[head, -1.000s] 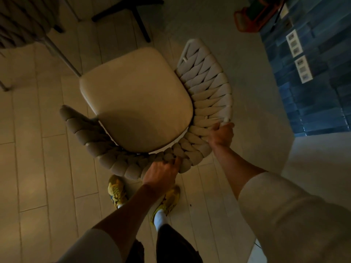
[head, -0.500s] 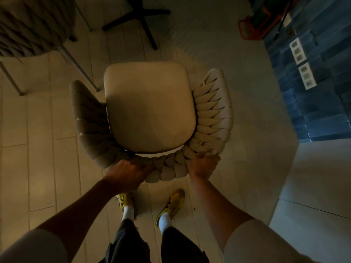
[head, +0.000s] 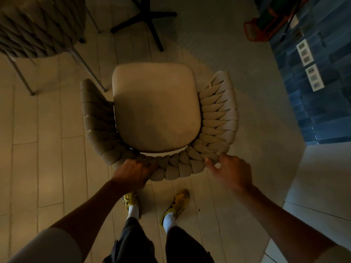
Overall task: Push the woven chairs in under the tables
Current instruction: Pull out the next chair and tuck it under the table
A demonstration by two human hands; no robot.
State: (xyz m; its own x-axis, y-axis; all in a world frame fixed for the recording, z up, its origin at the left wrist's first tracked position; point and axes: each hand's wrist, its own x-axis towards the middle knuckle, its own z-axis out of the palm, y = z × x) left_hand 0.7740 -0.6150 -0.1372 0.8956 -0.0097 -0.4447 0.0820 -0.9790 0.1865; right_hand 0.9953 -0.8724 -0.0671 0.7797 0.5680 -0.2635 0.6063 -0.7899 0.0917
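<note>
A woven chair (head: pixel 155 109) with a beige cushion and a braided rope backrest stands right below me, its seat facing away toward a black table base (head: pixel 150 18) at the top. My left hand (head: pixel 133 172) is closed over the back rim of the backrest, left of centre. My right hand (head: pixel 229 170) is at the rim's right rear corner, fingers spread, with the fingertips just touching or barely off the braid. No tabletop is in view.
A second woven chair (head: pixel 38 29) with thin metal legs stands at the upper left. A blue tiled wall (head: pixel 313 92) with white sockets runs along the right, with an orange-framed object (head: pixel 266 25) beside it. My feet in yellow shoes (head: pixel 176 204) are behind the chair.
The chair has turned from angled to square with the table base and moved toward it. My left hand slid left along the rim. My right hand has opened and loosened its grip.
</note>
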